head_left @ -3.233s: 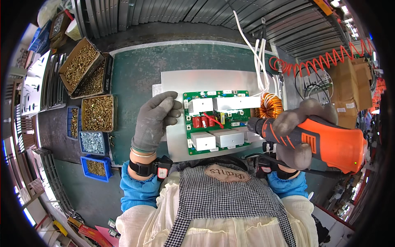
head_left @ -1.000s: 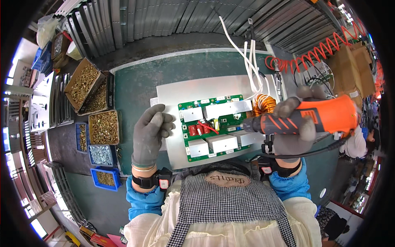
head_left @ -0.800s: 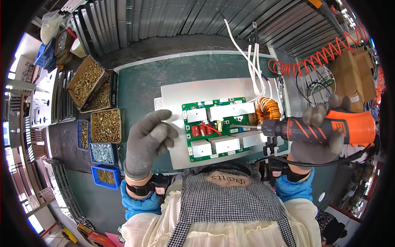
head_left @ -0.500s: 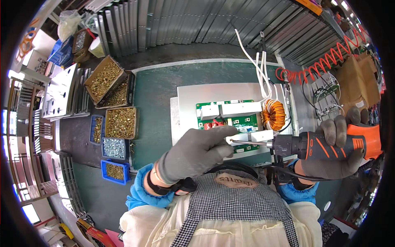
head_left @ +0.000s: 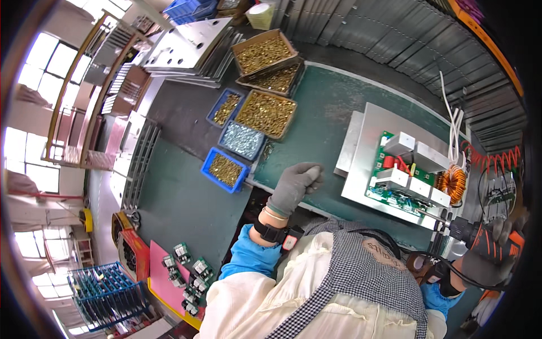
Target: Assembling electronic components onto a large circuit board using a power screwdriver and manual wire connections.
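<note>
The right hand (head_left: 497,254), in a dark gray work glove, is wrapped around an orange-and-black power screwdriver (head_left: 486,242) at the right of the view. The tool lies nearly level, its thin metal bit (head_left: 432,216) pointing left to the near edge of a green circuit board (head_left: 426,177); whether the tip touches the board cannot be told. A black cord (head_left: 435,257) runs from the tool across the person's front.

The left hand (head_left: 296,186), gloved in the same gray, hangs well apart from the board, near the bench's front edge. Its fingers curl in toward the thumb; whether something small is pinched there cannot be told.

The circuit board rests on a silver metal plate (head_left: 370,127) and carries pale metal blocks (head_left: 432,158) and red parts (head_left: 389,161). Just beside its right end sits a copper-colored coil (head_left: 452,185), with white cables (head_left: 455,135) rising behind it. Under the plate is a green work surface (head_left: 333,96).

Beyond the left hand, up and to the left, stand a bright blue tray (head_left: 240,181) of brass-colored pieces, a tray of silvery pieces (head_left: 243,140) and cardboard boxes of more brass-colored hardware (head_left: 265,53). Gray metal strips (head_left: 395,51) line the back. At lower left, small circuit assemblies (head_left: 197,277) lie on a pink sheet (head_left: 161,260).
</note>
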`<state>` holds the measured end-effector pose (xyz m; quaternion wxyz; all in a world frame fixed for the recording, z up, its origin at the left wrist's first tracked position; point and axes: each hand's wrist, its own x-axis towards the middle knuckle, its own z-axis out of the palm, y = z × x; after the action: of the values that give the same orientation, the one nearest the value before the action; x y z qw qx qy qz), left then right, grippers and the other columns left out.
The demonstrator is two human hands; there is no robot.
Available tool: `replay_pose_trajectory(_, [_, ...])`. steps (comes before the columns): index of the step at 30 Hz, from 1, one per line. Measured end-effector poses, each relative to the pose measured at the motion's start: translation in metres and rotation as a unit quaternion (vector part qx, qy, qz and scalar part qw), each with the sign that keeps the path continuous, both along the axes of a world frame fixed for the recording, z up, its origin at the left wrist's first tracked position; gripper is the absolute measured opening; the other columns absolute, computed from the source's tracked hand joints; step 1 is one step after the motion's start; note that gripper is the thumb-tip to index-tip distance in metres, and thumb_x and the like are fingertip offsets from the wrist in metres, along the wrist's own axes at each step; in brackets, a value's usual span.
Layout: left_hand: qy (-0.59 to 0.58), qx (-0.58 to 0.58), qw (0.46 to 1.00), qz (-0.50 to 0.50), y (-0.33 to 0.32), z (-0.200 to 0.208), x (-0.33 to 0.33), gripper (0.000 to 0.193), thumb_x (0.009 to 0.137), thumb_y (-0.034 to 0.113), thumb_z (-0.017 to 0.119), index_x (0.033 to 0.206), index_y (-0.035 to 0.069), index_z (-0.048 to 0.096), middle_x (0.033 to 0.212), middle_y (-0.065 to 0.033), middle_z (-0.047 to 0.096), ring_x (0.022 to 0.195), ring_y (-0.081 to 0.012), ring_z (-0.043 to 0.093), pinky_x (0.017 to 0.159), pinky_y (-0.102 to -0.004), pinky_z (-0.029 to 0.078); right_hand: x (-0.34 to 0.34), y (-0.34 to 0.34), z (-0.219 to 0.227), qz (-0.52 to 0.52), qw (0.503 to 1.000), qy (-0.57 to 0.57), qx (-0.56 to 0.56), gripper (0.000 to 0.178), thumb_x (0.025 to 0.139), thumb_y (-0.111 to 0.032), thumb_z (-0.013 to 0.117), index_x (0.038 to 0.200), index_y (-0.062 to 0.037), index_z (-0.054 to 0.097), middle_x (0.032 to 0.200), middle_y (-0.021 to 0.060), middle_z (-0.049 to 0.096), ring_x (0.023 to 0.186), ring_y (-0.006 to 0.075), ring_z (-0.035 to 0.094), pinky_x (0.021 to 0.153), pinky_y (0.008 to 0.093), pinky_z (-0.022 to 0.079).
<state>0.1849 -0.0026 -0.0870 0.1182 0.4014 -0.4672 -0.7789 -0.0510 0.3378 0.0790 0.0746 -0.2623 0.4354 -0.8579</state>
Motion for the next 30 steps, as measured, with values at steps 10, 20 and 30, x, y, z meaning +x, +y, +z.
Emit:
replay_pose_trajectory(10, [-0.062, -0.054, 0.990, 0.114, -0.008, -0.084, 0.018, 0.035, 0.092, 0.015, 0.056, 0.122, -0.003, 0.056, 0.083, -0.0057, 0.063, 0.063, -0.0098, 0.053, 0.056, -0.0221, 0.044, -0.028, 0.049, -0.033, 0.221, 0.974, 0.013, -0.050, 0.066, 0.092, -0.039, 0.047, 0.142, -0.0008, 0.026, 0.140, 0.0179, 0.038, 0.119, 0.0257, 0.044, 0.099, 0.0439, 0.036])
replay_pose_trajectory(20, [0.078, 0.027, 0.993, 0.081, -0.033, -0.080, 0.043, 0.031, 0.090, 0.004, 0.052, 0.120, -0.003, 0.053, 0.094, -0.0088, 0.062, 0.080, -0.0130, 0.058, 0.064, -0.0215, 0.048, 0.033, -0.019, -0.008, -0.041, 0.976, 0.213, 0.021, 0.058, 0.079, -0.020, 0.070, 0.128, -0.0019, 0.043, 0.115, 0.0110, 0.057, 0.089, 0.0202, 0.061, 0.075, 0.0380, 0.052])
replay_pose_trajectory(30, [0.046, 0.149, 0.967, -0.203, 0.083, -0.020, -0.018, 0.040, 0.088, 0.017, 0.059, 0.123, -0.001, 0.051, 0.110, -0.0117, 0.059, 0.101, -0.0216, 0.058, 0.087, -0.0321, 0.049, 0.007, -0.009, -0.040, -0.085, 0.990, 0.106, 0.029, 0.063, 0.073, -0.010, 0.068, 0.130, -0.0081, 0.041, 0.112, 0.0105, 0.056, 0.078, 0.0187, 0.063, 0.066, 0.0362, 0.054])
